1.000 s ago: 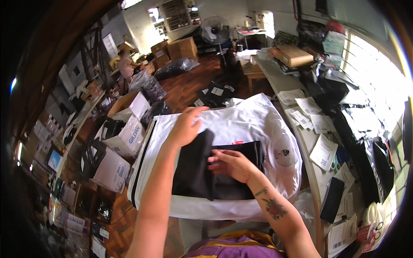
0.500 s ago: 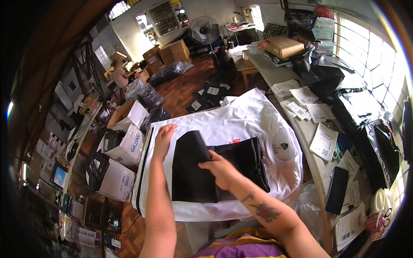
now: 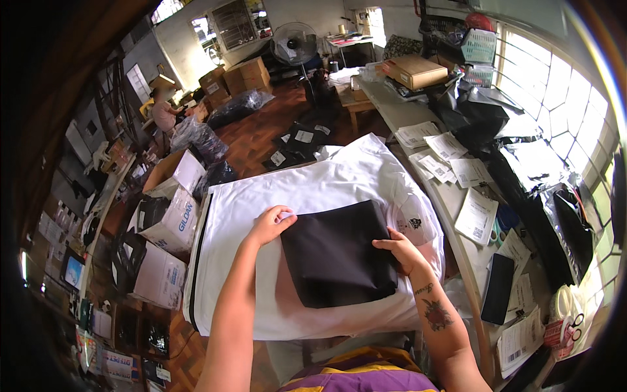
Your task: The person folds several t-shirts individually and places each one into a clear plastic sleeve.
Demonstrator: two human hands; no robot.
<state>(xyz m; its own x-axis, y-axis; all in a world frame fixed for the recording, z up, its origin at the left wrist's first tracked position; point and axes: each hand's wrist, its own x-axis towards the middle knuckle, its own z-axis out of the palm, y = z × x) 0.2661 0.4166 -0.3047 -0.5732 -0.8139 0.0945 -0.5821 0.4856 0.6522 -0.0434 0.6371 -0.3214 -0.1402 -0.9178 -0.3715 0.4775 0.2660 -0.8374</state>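
Observation:
A folded black cloth piece, roughly rectangular, is held between my two hands over the white fabric. My left hand pinches its upper left corner between thumb and fingers. On the opposite side, my right hand grips the right edge with the thumb on top; its other fingers are partly hidden behind the cloth. Beneath spreads white fabric covering the work table, with a small dark print near its right end, partly hidden by the black cloth.
To the right, a long table carries printed paper slips, a dark phone, scissors and black plastic bags. Open cartons stand at the left. Black packages lie on the floor beyond, near a fan. A person sits far left.
The black cloth has been turned and shifted right, now one broad panel rather than two overlapping parts. My left hand has moved onto its corner; my right hand has moved right to its edge.

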